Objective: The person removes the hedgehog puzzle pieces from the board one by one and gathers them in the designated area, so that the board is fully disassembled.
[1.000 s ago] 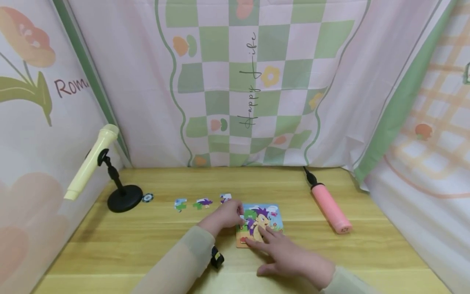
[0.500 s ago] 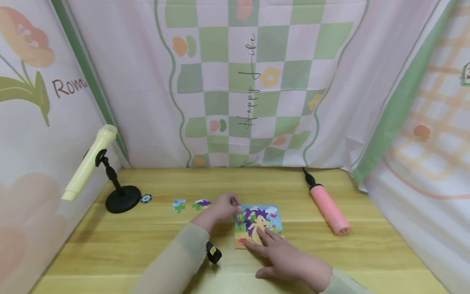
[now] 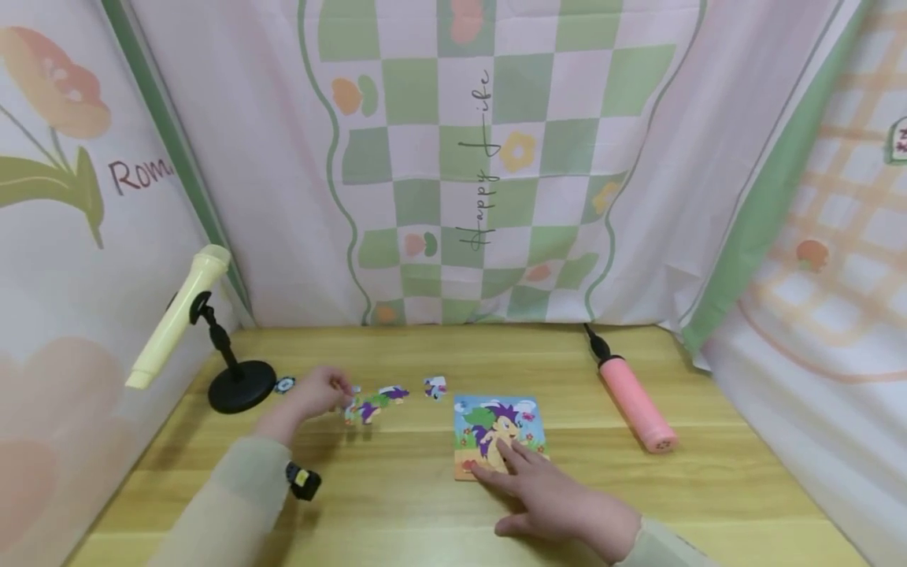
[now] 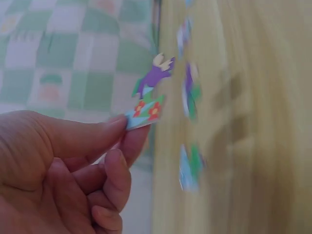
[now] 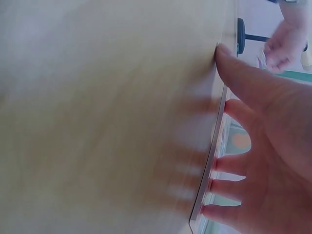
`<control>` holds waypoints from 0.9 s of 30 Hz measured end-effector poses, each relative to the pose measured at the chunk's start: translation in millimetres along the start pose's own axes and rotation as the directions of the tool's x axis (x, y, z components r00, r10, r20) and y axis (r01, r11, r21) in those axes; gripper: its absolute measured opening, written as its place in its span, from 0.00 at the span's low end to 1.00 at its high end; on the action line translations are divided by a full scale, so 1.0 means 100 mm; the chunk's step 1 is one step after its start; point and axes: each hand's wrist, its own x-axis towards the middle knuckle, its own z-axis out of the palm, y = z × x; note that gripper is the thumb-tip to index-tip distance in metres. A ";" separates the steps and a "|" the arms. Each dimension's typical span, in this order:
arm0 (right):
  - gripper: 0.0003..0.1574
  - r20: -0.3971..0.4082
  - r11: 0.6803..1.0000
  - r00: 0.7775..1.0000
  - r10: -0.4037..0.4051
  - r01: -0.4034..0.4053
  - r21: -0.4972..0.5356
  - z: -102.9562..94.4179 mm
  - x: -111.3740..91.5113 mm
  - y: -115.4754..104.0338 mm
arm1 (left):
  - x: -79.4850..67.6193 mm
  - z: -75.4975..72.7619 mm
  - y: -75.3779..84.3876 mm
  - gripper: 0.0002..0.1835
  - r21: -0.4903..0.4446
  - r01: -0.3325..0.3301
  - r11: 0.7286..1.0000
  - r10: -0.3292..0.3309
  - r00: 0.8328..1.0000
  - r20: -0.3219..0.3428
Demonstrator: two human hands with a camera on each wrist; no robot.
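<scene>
My left hand (image 3: 315, 394) pinches a jigsaw piece (image 4: 150, 85) between thumb and finger, held up over the left end of a row of loose pieces. It is printed with purple, blue, green and red flowers. Along the table lie a white-and-purple piece (image 3: 435, 386), a purple-and-green piece (image 3: 393, 391) and a blue-and-green piece (image 4: 190, 168), the last partly hidden in the head view. A square hedgehog puzzle (image 3: 527, 417) lies flat right of the row. Spread fingers of my right hand (image 3: 553, 492) rest on its lower part, the thumb out to the near side.
On the left a cream microphone (image 3: 177, 319) leans in a black stand (image 3: 241, 386), with a round chip (image 3: 285, 385) by its base. A pink hand pump (image 3: 638, 403) lies on the right. Printed curtains (image 3: 475, 157) close off the wooden table's back and sides.
My left hand has moved from the puzzle's left edge out to the left, carrying a piece with it. The white-and-purple piece, hidden half a second ago, shows again. My right hand has stayed put.
</scene>
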 end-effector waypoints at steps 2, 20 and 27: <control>0.49 0.003 1.000 1.000 -0.001 0.001 -0.001 0.00 0.00 0.01 | -0.08 -0.07 -0.12 0.03 0.025 0.045 0.999 -0.045 0.999 0.009; 0.48 0.030 1.000 0.999 -0.010 0.010 0.000 -0.02 0.02 0.03 | -0.06 0.09 -0.28 0.05 0.096 0.135 0.986 -0.132 0.991 -0.032; 0.47 0.035 1.000 0.999 -0.011 0.011 0.003 -0.03 0.01 0.03 | 0.12 0.40 0.42 0.10 0.043 0.008 0.999 -0.009 1.000 0.019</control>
